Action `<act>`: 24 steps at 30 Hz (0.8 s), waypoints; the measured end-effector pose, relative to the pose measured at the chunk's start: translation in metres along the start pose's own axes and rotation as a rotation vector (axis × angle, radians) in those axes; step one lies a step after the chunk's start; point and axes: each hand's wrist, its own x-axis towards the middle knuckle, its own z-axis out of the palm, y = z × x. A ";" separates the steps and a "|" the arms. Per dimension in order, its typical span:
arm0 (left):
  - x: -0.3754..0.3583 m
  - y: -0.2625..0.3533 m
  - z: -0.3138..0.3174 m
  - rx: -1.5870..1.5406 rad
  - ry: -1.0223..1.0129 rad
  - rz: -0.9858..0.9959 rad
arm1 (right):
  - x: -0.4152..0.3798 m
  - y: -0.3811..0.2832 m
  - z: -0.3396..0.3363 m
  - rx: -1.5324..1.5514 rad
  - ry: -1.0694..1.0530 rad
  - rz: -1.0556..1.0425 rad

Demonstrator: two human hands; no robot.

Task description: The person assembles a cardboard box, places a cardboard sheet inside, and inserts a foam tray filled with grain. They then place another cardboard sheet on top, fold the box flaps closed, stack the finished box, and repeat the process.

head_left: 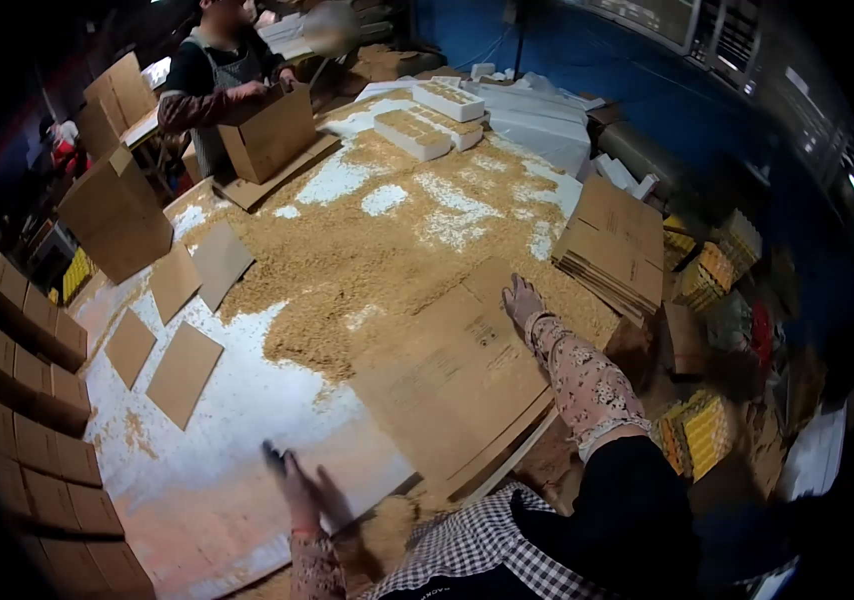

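Observation:
My right hand [522, 299], in a worn glove, rests flat on a stack of flattened cardboard boxes [447, 385] at the near right of the white table [237, 400]. My left hand [292, 478] hovers blurred over the bare table near its front edge, fingers apart, holding nothing. A broad heap of sawdust-like husk [367, 260] covers the middle of the table just beyond the flat boxes.
Loose cardboard sheets [182, 372] lie at the left. A second pile of flat boxes [612, 245] sits at the right edge. White trays [412, 133] stand at the far end. Another person [212, 75] handles an open carton [269, 133]. Stacked cartons [27, 400] line the left.

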 end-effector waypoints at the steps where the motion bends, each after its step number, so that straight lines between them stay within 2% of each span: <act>1: -0.004 0.026 0.056 -0.074 -0.080 -0.104 | 0.019 0.005 -0.006 -0.064 -0.077 0.054; 3: 0.000 0.006 0.152 -0.163 -0.125 -0.180 | 0.069 0.032 0.010 -0.132 -0.180 0.068; 5: 0.001 0.028 0.220 0.691 -0.187 -0.263 | 0.117 0.095 0.084 0.328 -0.231 -0.117; 6: -0.005 0.033 0.230 0.701 -0.168 -0.283 | 0.104 0.070 0.057 0.528 -0.227 -0.053; 7: -0.008 0.040 0.241 0.445 -0.059 -0.235 | 0.102 0.051 0.027 0.528 -0.246 -0.070; 9: -0.007 0.074 0.251 -0.006 0.107 -0.076 | 0.112 0.021 -0.026 0.677 -0.082 -0.062; 10: -0.007 0.121 0.251 -0.197 0.162 -0.008 | 0.118 0.005 -0.060 0.685 -0.089 -0.075; 11: -0.002 0.154 0.242 -0.126 0.197 0.143 | 0.126 -0.010 -0.096 1.111 -0.190 -0.151; 12: -0.007 0.212 0.247 -0.052 0.266 0.314 | 0.133 -0.019 -0.118 1.533 -0.292 -0.230; 13: -0.001 0.245 0.250 0.135 0.372 0.587 | 0.136 -0.022 -0.126 1.536 -0.292 -0.244; 15: -0.004 0.316 0.246 0.904 0.460 0.740 | 0.136 -0.025 -0.136 1.762 -0.336 -0.544; 16: 0.004 0.334 0.249 1.024 0.261 0.761 | 0.141 -0.021 -0.126 1.585 -0.313 -0.548; 17: 0.010 0.346 0.251 1.139 0.055 0.772 | 0.140 -0.015 -0.127 1.557 -0.505 -0.438; 18: 0.026 0.331 0.246 1.231 -0.189 0.740 | 0.141 -0.016 -0.124 1.428 -0.268 -0.486; 19: 0.037 0.322 0.243 1.233 -0.283 0.513 | 0.133 -0.029 -0.136 1.290 -0.032 -0.526; 21: 0.043 0.334 0.244 1.131 -0.302 0.672 | 0.105 -0.061 -0.203 0.533 0.407 -0.878; 22: 0.050 0.337 0.242 1.126 -0.300 0.687 | 0.095 -0.070 -0.201 0.298 0.318 -1.028; 23: 0.057 0.339 0.236 1.088 -0.401 0.546 | 0.081 -0.071 -0.199 0.055 0.223 -1.156; 24: 0.065 0.340 0.229 1.047 -0.499 0.405 | 0.074 -0.061 -0.197 0.048 0.236 -1.149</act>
